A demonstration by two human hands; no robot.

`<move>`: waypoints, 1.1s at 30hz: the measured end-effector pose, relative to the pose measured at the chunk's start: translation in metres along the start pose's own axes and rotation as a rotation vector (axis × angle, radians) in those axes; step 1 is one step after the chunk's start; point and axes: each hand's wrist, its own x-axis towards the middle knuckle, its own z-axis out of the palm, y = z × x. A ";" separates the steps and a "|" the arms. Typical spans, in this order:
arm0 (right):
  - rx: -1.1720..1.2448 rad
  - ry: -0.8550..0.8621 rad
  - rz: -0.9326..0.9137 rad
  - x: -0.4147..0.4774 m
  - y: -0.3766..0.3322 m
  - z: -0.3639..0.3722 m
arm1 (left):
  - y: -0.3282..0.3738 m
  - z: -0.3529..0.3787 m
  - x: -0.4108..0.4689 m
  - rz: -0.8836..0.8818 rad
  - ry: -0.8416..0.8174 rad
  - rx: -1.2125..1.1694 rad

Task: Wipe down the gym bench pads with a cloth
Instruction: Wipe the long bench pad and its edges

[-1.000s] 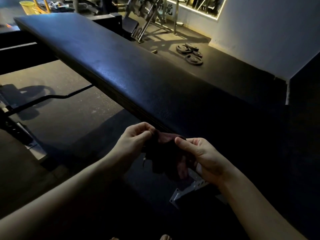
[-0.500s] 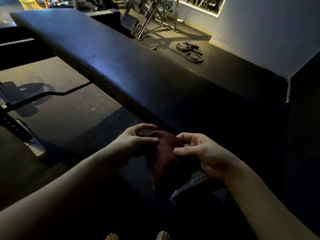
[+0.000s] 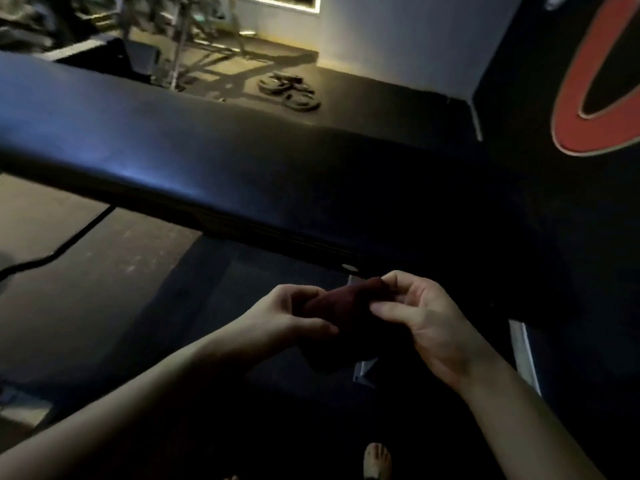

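A long black padded bench pad [image 3: 214, 161] crosses the view from the upper left to the right, above the floor. In front of its near edge I hold a dark red cloth [image 3: 346, 297] between both hands. My left hand [image 3: 291, 318] grips the cloth's left end with curled fingers. My right hand [image 3: 422, 317] pinches its right end between thumb and fingers. The cloth hangs down into shadow below my hands, clear of the pad.
Weight plates [image 3: 291, 93] lie on the dark floor beyond the bench. Machine frames [image 3: 180, 46] stand at the back. A black wall with a red logo [image 3: 595, 81] rises at the right. A metal bracket [image 3: 363, 370] shows under my hands, and a bare foot [image 3: 377, 459] below.
The view has swung to the right, so the bench pad now lies more across the frame. Both hands rose a little and pulled the cloth into a tighter bundle.
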 end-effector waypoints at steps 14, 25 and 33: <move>0.374 0.724 -0.003 -0.019 0.063 0.063 | 0.010 -0.021 0.025 -0.073 0.182 0.482; 0.440 1.597 -0.245 0.024 0.062 -0.028 | 0.034 -0.032 0.112 0.883 0.074 1.343; 0.245 1.578 -0.231 0.047 0.083 -0.026 | 0.034 -0.038 0.154 0.905 -0.070 1.312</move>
